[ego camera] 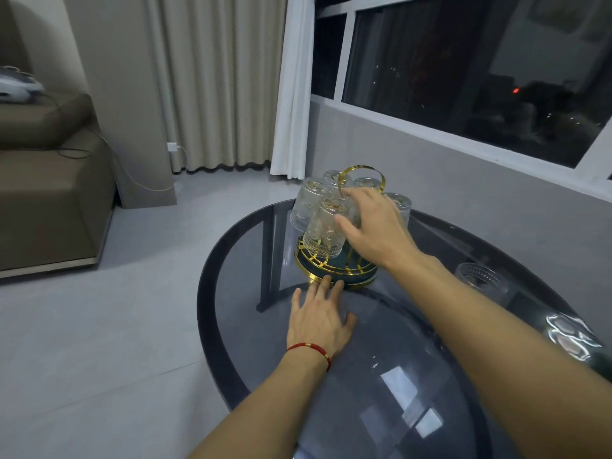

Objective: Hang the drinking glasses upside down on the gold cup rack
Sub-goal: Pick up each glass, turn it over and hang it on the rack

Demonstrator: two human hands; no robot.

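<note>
Head view: gold rack (334, 266) at the table's (381, 376) far side, five glasses hung upside down. Right hand (374, 226) loosely cupped on the front glass (323, 231); grip unclear. Left hand (319, 318) spread flat, fingertips at rack base. Spare glass (482, 281) sits upright to the right, nearer the right hand.

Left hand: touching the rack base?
Touching. Head view shows the left hand flat on the table, fingertips meeting the gold rim of the rack base.

Dim indoor light, tabletop (397, 376) glare, perhaps softened, bowed edges
</note>
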